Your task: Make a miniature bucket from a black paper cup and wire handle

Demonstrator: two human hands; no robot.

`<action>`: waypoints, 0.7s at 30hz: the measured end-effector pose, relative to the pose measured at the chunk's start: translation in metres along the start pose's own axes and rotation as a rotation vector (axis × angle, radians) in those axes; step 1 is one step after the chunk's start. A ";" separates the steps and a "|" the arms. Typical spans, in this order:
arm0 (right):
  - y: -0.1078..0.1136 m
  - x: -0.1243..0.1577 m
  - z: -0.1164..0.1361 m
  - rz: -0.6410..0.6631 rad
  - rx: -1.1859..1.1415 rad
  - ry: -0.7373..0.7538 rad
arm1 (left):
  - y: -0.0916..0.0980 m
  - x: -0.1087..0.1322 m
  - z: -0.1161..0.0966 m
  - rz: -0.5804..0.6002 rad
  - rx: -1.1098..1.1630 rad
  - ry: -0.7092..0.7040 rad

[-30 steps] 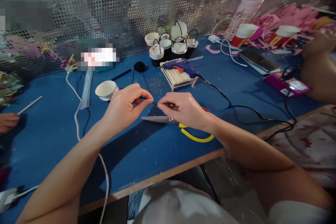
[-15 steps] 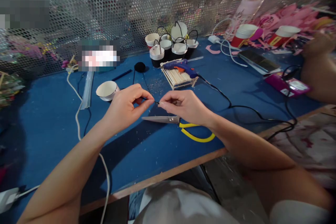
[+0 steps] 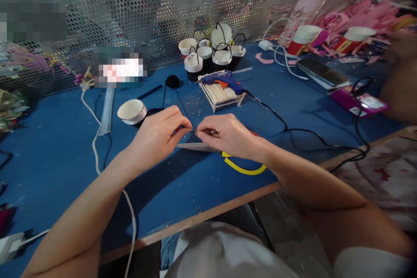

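Note:
Between my two hands runs a short bit of black yarn [image 3: 192,132]. My left hand [image 3: 163,132] pinches it between thumb and fingertips, and my right hand [image 3: 224,134] pinches the other end close by. Below them lie scissors [image 3: 245,170] with yellow handles, partly covered by my right hand. A white paper cup [image 3: 133,112] with a dark lower part is just left of my left hand. Farther back sits a ball of black yarn [image 3: 172,81], from which a strand trails toward my left hand.
A blue glue gun [image 3: 224,80] rests on a small stick rack [image 3: 221,95], its black cord running right. Several small cups [image 3: 193,63] with black handles stand behind. A phone [image 3: 322,71], a purple box [image 3: 358,100] and another person's arm [image 3: 399,82] are at right. A white cable [image 3: 97,152] crosses the left.
Both hands have dipped slightly toward the scissors, still pinching the black yarn, and now cover more of the scissors' pivot. The other things on the table stay in place.

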State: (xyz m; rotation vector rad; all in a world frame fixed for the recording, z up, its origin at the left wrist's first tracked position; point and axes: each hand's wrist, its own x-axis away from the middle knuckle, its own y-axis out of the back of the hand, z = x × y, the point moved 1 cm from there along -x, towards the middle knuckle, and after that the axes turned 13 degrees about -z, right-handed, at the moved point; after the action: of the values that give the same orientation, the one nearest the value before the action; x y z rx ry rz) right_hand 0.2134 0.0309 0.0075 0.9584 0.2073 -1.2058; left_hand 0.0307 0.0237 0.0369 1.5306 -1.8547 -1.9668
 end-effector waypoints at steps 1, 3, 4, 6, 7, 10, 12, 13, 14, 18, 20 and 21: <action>0.001 0.000 0.000 0.022 -0.020 -0.009 | 0.000 0.000 0.001 0.003 0.014 0.011; 0.002 0.000 -0.001 0.058 -0.078 -0.055 | 0.000 0.000 0.003 0.006 0.057 0.056; 0.002 -0.001 -0.001 0.070 -0.115 -0.088 | 0.000 -0.001 0.004 0.008 0.083 0.084; 0.002 -0.001 -0.003 0.077 -0.195 -0.163 | 0.001 -0.001 0.005 0.007 0.135 0.131; 0.001 -0.001 -0.004 0.072 -0.234 -0.200 | 0.001 0.000 0.005 0.006 0.160 0.152; 0.001 -0.002 -0.006 0.034 -0.337 -0.302 | 0.000 0.000 0.003 -0.016 0.214 0.193; 0.001 -0.003 -0.005 0.006 -0.391 -0.357 | -0.001 0.000 0.002 -0.039 0.230 0.203; 0.001 -0.004 -0.004 -0.007 -0.411 -0.379 | -0.002 0.000 0.001 -0.056 0.234 0.200; 0.001 -0.004 -0.004 -0.021 -0.426 -0.397 | -0.003 0.001 0.000 -0.075 0.235 0.194; -0.001 -0.004 -0.004 -0.083 -0.392 -0.442 | -0.006 0.003 -0.004 -0.139 0.162 0.098; -0.003 -0.003 -0.005 -0.109 -0.318 -0.409 | -0.006 0.003 -0.006 -0.132 0.102 0.028; -0.003 -0.002 -0.006 -0.113 -0.264 -0.366 | -0.006 0.003 -0.007 -0.122 0.073 -0.002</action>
State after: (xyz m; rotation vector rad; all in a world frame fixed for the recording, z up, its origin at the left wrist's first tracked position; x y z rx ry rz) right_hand 0.2118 0.0363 0.0032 0.4909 0.1251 -1.3960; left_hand 0.0371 0.0179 0.0319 1.7004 -1.8974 -1.9704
